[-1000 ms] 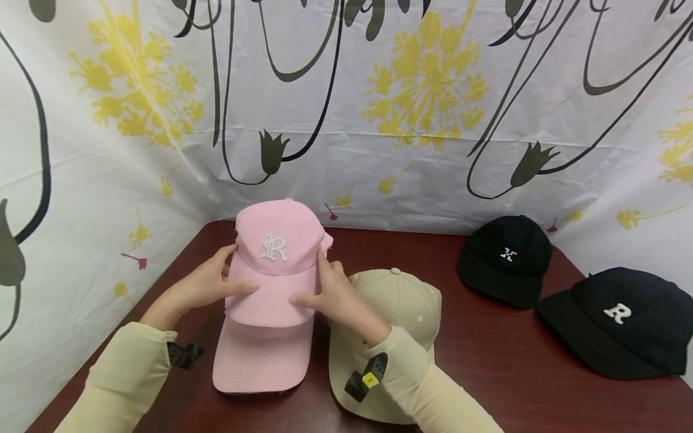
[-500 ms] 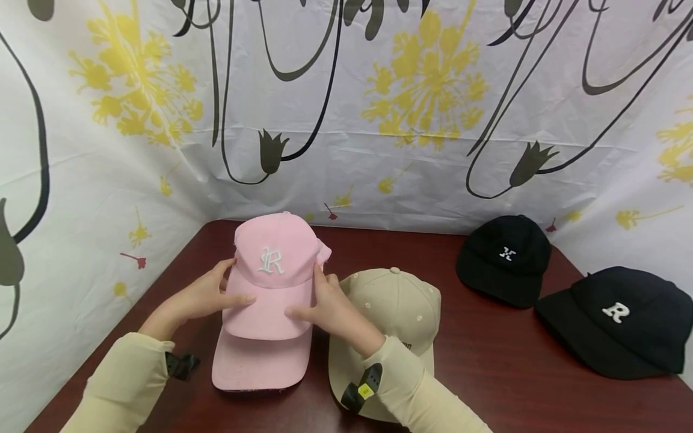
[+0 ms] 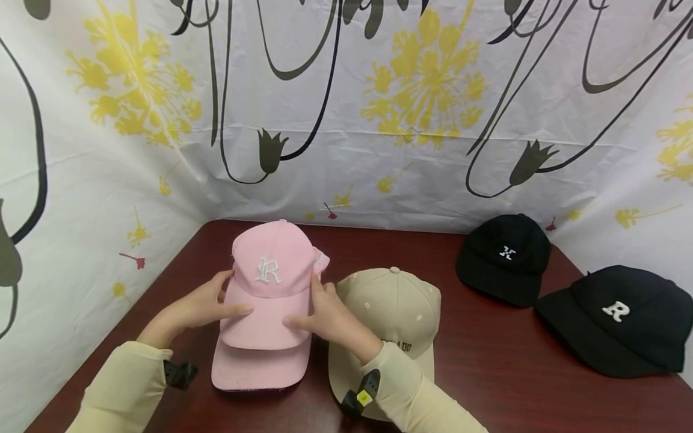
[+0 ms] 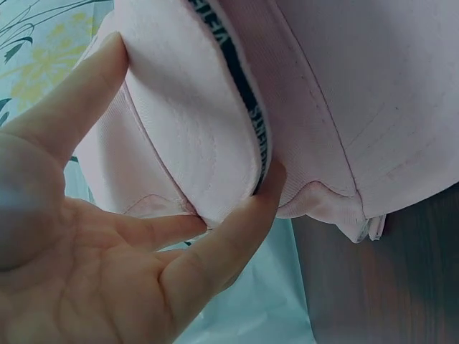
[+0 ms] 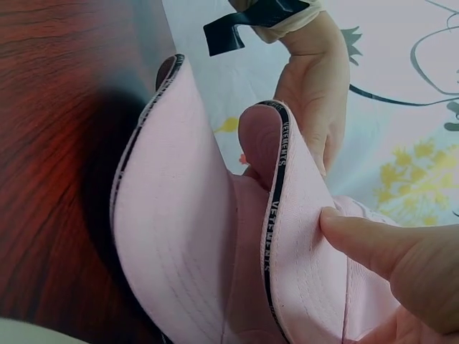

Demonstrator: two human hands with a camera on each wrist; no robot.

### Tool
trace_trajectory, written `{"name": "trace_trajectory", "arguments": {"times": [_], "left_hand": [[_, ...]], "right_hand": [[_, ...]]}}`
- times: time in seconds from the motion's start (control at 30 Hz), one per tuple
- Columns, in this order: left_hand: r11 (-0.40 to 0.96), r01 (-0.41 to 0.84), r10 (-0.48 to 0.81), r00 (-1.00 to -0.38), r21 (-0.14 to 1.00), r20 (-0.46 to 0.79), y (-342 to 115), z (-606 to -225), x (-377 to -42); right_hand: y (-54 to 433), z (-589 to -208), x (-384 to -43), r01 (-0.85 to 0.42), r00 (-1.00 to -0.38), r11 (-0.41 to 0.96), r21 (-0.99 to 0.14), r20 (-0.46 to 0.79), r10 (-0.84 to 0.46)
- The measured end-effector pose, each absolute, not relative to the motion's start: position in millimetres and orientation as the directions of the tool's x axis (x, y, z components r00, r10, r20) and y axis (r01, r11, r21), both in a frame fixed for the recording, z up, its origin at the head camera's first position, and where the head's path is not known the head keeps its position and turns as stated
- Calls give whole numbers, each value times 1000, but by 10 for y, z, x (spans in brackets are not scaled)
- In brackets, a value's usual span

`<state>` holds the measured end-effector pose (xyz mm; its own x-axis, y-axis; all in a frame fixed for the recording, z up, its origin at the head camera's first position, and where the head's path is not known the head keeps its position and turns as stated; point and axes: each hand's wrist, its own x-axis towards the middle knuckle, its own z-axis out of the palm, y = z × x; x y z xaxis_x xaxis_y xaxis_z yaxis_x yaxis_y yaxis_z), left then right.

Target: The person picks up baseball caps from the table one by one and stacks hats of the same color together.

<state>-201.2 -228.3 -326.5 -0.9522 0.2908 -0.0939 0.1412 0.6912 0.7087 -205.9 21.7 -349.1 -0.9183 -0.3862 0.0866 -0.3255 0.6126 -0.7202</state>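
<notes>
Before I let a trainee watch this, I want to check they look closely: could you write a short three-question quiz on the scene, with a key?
1. How many caps show in the head view?
2. Which cap do the left hand and right hand hold? A) the beige cap; B) the upper pink cap; C) the rear black cap.
3. True or false: the front black cap bears a white R.

Key:
1. Five: the upper pink cap, the lower pink cap, the beige cap, the rear black cap and the front black cap.
2. B.
3. True.
</notes>
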Motion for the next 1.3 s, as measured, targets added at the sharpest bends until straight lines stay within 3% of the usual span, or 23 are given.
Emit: {"name": "trace_trajectory", "arguments": {"times": [0.4, 0.87, 1.3], "left_hand": [[740, 160, 297, -949, 653, -105, -2257, -3232, -1972], [707, 174, 331, -938, 686, -102, -2229, -3307, -1970], [769, 171, 320, -937, 616, -139, -2209, -3319, -1986]], "right_hand": [[211, -3538, -2033, -311, -922, 620, -720, 68, -382], [192, -3613, -2007, -290, -926, 649, -703, 35, -376], [181, -3676, -1980, -287, -931, 693, -662, 22, -364]]}}
